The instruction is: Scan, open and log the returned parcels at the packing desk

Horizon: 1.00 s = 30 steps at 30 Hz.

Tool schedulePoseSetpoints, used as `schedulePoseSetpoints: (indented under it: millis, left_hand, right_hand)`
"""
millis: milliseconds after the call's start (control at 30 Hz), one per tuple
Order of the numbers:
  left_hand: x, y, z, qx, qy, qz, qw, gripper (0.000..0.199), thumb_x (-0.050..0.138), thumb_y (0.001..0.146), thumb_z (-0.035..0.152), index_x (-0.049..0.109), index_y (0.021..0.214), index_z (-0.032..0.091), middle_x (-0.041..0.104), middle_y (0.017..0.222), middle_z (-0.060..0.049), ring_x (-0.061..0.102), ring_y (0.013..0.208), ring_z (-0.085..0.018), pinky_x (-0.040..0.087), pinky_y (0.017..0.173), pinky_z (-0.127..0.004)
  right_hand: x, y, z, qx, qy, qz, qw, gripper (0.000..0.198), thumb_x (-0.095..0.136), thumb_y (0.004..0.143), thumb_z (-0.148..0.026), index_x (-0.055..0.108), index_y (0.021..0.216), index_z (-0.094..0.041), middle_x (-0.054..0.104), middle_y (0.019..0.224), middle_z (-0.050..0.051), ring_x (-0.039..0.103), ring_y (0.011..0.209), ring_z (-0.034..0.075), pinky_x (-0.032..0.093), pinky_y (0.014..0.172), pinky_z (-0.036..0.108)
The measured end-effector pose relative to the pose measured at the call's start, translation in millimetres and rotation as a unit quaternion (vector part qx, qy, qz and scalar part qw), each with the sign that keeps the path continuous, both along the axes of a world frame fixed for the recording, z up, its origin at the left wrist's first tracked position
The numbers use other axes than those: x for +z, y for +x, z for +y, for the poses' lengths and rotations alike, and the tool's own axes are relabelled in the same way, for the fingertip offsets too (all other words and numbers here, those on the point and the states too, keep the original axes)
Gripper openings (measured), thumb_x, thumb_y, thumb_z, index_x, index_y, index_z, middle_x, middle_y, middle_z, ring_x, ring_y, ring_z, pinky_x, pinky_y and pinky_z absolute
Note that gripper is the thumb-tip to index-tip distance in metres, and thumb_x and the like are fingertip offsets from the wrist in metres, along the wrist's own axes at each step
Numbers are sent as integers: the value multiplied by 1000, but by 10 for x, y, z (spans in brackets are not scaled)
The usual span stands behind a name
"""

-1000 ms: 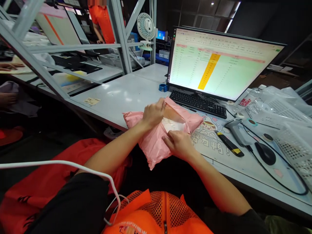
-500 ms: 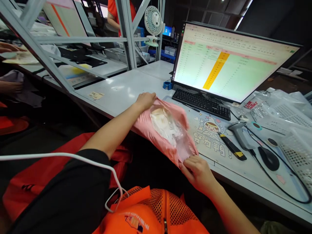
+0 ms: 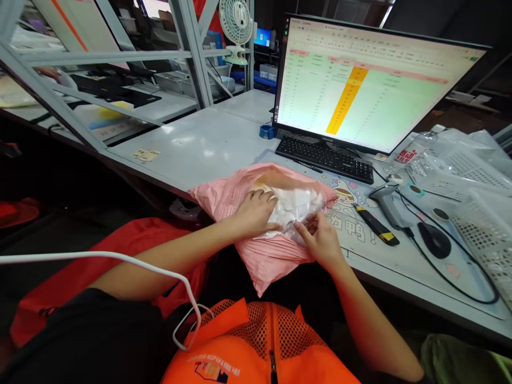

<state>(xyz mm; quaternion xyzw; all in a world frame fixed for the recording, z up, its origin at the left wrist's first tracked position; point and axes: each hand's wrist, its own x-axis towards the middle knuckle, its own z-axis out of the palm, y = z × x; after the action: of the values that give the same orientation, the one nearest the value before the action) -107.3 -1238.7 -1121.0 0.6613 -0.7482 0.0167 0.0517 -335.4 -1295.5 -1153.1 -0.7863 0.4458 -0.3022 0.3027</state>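
A crumpled pink plastic mailer bag (image 3: 256, 250) lies at the near edge of the pale grey bench (image 3: 200, 152), overhanging it. The left hand (image 3: 254, 213) presses flat, grip released, on the clear plastic pouch of white contents (image 3: 298, 200) atop the mailer, while the right hand (image 3: 320, 240) pinches the pouch's near edge.

Overhead light is falling brightly on the pale worktop (image 3: 208, 154), leaving soft glare patches on it. The monitor (image 3: 372, 85) is glowing strongly, its text washing out. Beneath the worktop and at the upper right, everything is sinking into deep shadow. Straight frame bars are bending near the edges from wide-angle distortion. Focus is holding reasonably sharp at centre.
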Motion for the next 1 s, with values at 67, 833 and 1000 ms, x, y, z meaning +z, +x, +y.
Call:
schedulePoseSetpoints:
  millis: [67, 833, 1000]
  left_hand:
    - [-94, -25, 5, -6, -7, 9, 1000, 61, 77, 95, 52, 65, 137, 10, 58, 148, -20, 52, 137, -41, 43, 115, -53]
    - [-373, 279, 66, 33, -197, 160, 967, 30, 49, 104, 19, 77, 117, 17, 78, 123, -10, 72, 114, -30, 55, 102, -43]
    - [-323, 321, -17, 75, -244, 191, 948, 28, 49, 107, 27, 75, 110, 17, 79, 111, -11, 74, 103, -29, 54, 88, -38]
  right_hand:
    - [-50, 88, -66, -29, 21, -13, 999, 49, 73, 82, -67, 50, 90, -24, 68, 71, 2, 61, 63, 20, 43, 62, 32]
    - [-139, -1585, -1156, -186, -179, 318, 912, 57, 43, 102, -38, 64, 139, -1, 66, 124, 29, 62, 113, 39, 49, 100, 53]
    - [531, -1189, -488, -75, -228, 106, 965, 48, 48, 105, -45, 64, 144, -21, 73, 110, 12, 69, 90, 25, 55, 88, 42]
